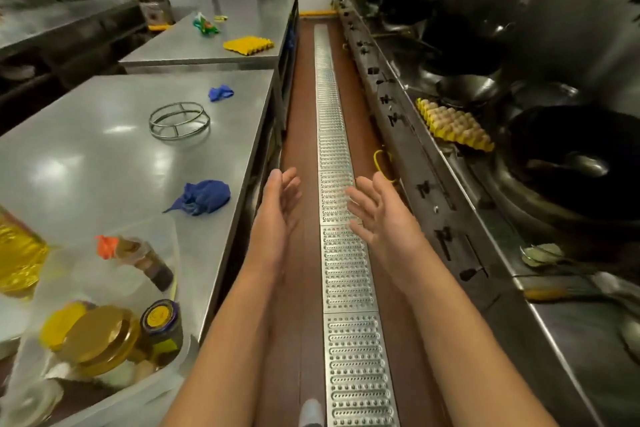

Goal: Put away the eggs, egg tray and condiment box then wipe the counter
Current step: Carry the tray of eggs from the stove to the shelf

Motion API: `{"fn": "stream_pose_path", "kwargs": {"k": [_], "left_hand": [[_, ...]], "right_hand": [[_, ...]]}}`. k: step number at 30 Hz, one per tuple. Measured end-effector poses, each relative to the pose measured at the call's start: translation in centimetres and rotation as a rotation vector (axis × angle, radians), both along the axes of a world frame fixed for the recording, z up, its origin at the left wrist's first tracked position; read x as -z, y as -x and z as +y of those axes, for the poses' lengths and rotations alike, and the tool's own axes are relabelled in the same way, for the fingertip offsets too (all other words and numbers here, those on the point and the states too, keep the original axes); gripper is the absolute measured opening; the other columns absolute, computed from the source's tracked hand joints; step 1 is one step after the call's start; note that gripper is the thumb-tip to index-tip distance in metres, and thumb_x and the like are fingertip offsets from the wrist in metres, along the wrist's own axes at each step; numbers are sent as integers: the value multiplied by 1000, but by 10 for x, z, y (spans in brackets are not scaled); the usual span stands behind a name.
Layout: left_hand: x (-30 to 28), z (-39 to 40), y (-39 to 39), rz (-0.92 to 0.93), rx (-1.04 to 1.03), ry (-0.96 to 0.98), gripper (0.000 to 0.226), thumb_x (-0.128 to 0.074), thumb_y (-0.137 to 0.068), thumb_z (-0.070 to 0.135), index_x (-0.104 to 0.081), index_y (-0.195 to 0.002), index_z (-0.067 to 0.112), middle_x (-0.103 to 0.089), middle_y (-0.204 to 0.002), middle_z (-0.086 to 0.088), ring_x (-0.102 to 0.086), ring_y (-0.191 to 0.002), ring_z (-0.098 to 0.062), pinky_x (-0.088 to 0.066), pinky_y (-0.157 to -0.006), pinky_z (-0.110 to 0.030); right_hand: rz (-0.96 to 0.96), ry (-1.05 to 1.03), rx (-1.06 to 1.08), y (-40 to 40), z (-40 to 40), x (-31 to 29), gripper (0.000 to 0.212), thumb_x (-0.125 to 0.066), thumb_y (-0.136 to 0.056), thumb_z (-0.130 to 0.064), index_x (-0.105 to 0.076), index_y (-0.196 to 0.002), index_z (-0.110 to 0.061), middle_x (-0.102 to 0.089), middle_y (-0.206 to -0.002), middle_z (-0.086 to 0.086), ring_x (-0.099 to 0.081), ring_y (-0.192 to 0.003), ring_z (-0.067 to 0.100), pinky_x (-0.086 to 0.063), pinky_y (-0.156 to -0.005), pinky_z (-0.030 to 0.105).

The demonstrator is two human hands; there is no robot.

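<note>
A yellow egg tray [454,123] filled with eggs rests on the stove line at the right, beside a large black wok [585,163]. A second yellow egg tray [248,45], with no eggs visible in it, lies on the far steel counter. The clear condiment box [114,354], holding jars and bottles, sits at the near left on the steel counter [86,163]. A crumpled blue cloth [202,197] lies on that counter near its right edge. My left hand [281,198] and right hand [375,208] are both held out over the aisle, fingers apart, holding nothing.
A metal wok ring [179,120] and a smaller blue rag [220,92] lie on the near counter. An oil bottle [17,260] stands at the far left. A steel drain grate [341,218] runs down the brown floor aisle. Ladles and several woks line the stove.
</note>
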State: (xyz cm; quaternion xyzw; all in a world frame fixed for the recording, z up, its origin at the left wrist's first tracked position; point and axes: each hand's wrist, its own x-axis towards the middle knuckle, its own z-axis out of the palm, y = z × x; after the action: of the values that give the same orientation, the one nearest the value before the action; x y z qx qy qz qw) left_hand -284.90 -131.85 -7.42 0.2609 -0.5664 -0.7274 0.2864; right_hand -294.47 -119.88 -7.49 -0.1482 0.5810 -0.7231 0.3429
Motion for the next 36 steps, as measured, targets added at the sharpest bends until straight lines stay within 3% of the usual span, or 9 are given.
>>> {"fn": "stream_pose_path", "kwargs": {"k": [4,9,17,23,29,36], "left_hand": [[-10,-49,58,24,88,32,45,-29,-100,60,-60,-123,37,-69,-115,24,-61,-112,7,-43,-89,-19],[-22,-89,120,44,159,41,55,-29,-99,63,-56,-137,33,-62,-134,15,-57,-122,0,-41,-102,-29],[-26,-127,214,33,209,66,54,-29,-99,63,-57,-135,35,-62,-134,15,-57,-124,-1,-38,-112,-37],[-40,-169,279,47,109,123,49,-31,-99,60,-60,-129,34,-66,-126,16,-59,-121,-1,-42,-105,-29],[-53,-212,329,69,-46,113,55,-33,-98,59,-57,-137,29,-62,-134,10,-58,-123,-3,-43,-99,-25],[-38,-249,370,7,-147,79,52,-32,-100,57,-58,-135,29,-63,-134,9,-58,-124,-6,-40,-111,-37]], "right_hand": [[36,6,76,51,-43,-16,62,-39,-98,-57,-39,-150,-24,-55,-143,-4,-49,-132,13,-37,-112,39],[74,12,153,100,-75,-27,63,-37,-97,-58,-37,-151,-24,-54,-143,-5,-50,-131,11,-39,-108,35],[85,55,185,193,-112,-27,63,-38,-96,-59,-39,-149,-24,-55,-142,-5,-55,-119,2,-43,-101,28],[67,143,83,278,-164,-34,61,-37,-99,-55,-37,-151,-23,-53,-145,-2,-50,-131,11,-38,-112,38],[69,173,-80,345,-223,-38,58,-31,-101,-55,-39,-149,-23,-51,-147,-2,-49,-131,11,-38,-108,34],[23,126,-177,391,-270,-21,58,-32,-100,-57,-40,-148,-25,-51,-147,-3,-48,-133,10,-35,-115,40]]}}
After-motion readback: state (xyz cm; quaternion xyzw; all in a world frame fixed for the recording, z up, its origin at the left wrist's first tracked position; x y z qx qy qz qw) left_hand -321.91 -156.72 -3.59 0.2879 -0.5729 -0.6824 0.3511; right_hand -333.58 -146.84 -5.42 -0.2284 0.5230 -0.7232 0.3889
